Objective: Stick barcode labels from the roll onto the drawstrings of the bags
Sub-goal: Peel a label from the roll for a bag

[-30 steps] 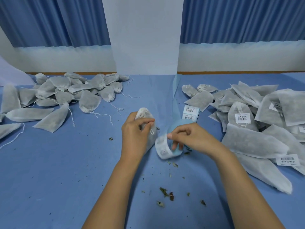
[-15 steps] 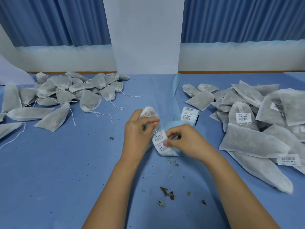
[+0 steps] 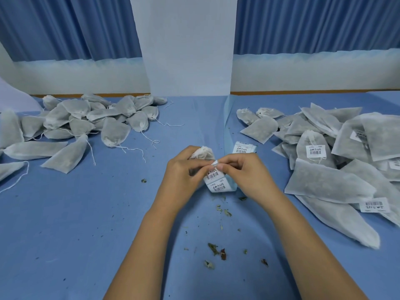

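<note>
Change: over the last second the right hand (image 3: 251, 173) has carried the label strip (image 3: 218, 182) across to the left hand (image 3: 184, 172); the hands were apart and now meet at the bag's neck.
Meaning: judged as the peel step. One label is coming off its backing and sticking comes next; nothing is on this bag's drawstring yet.
Left hand: fingers curled round the bag (image 3: 203, 153), holding it just above the surface, gathered top pointing away.
Right hand: thumb and forefinger narrow, pinching the lifted label corner (image 3: 215, 163).
Drawstring: hidden behind the fingers; position cannot be told.
Label strip: glossy white paper, black barcodes, pale blue backing; it curls under the hands and runs back to a loose end (image 3: 244, 147) lying flat.
Bags: thin, matte, non-woven fabric, grey from the dry fill, soft pouch shape, puckered at the neck.
Unlabelled pile (image 3: 114, 133): left, thin white strings trailing loose.
Labelled pile (image 3: 324, 182): right, several barcodes showing.
Surface (image 3: 86, 234): smooth blue cloth, dry leaf crumbs (image 3: 214, 249) near the forearms.
</note>
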The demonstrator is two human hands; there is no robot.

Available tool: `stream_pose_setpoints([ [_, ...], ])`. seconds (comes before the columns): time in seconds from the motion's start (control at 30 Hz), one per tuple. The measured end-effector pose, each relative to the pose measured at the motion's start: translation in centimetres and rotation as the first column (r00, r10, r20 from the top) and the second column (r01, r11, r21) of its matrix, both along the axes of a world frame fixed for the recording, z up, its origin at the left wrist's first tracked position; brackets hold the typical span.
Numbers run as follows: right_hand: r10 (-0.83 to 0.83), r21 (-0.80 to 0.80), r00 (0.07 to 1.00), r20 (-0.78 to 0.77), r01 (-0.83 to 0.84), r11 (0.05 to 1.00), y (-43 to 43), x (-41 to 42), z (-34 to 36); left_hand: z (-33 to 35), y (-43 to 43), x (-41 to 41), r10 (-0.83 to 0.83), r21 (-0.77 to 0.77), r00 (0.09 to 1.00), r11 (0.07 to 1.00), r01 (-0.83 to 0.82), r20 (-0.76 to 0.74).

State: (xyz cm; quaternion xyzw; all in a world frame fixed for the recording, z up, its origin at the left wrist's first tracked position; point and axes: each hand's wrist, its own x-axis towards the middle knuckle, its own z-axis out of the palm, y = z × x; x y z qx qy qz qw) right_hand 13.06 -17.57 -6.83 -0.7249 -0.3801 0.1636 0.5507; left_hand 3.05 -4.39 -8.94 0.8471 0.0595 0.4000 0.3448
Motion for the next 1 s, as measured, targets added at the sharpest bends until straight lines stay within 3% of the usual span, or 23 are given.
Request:
stream_pose_setpoints([
  [0.17,-0.036,-0.069,0.995,0.092,0.043,0.997,0.0,-0.2,0.3,0.3,-0.4,-0.2,-0.010,-0.125,1.000,0.992,0.008,-0.012],
  [0.27,-0.040,-0.094,0.999,0.024,0.042,0.995,-0.1,-0.2,0.3,0.6,-0.4,-0.2,0.233,-0.222,0.971,0.951,-0.216,0.055],
  [0.33,-0.041,-0.180,0.999,0.033,0.046,0.983,-0.1,-0.1,0.0,1.0,0.4,-0.7,0.457,-0.370,0.881,0.845,-0.387,0.122],
  [0.4,-0.051,-0.249,0.997,0.061,0.065,0.966,0.1,0.1,-0.4,1.5,1.6,-1.6,0.560,-0.567,0.808,0.732,-0.379,0.184],
  [0.47,-0.106,-0.236,0.987,0.118,0.131,0.963,0.3,0.3,-0.6,1.9,2.2,-2.2,0.508,-0.730,0.836,0.649,-0.214,0.207],
  [0.57,-0.237,-0.042,0.914,0.328,0.265,0.963,0.2,0.6,-0.4,2.3,1.5,-1.9,0.213,-0.807,0.972,0.588,-0.049,0.096],
  [0.67,-0.122,0.206,0.975,0.184,0.083,0.975,-0.2,0.2,0.3,2.1,0.0,-1.3,-0.028,-0.663,0.998,0.749,-0.011,-0.048],
  [0.73,-0.042,0.229,0.985,0.165,0.003,0.973,-0.3,-0.2,0.6,1.8,-0.5,-1.2,-0.102,-0.583,0.989,0.812,0.023,-0.104],
  [0.83,-0.046,0.207,0.984,0.172,0.010,0.978,-0.1,-0.2,0.7,1.7,-0.5,-1.2,-0.148,-0.596,0.983,0.801,0.058,-0.105],
  [1.0,-0.012,0.218,0.999,0.051,0.001,0.976,-0.6,0.1,1.1,2.1,-0.2,-1.6,-0.190,-0.637,0.975,0.768,0.072,-0.119],
])
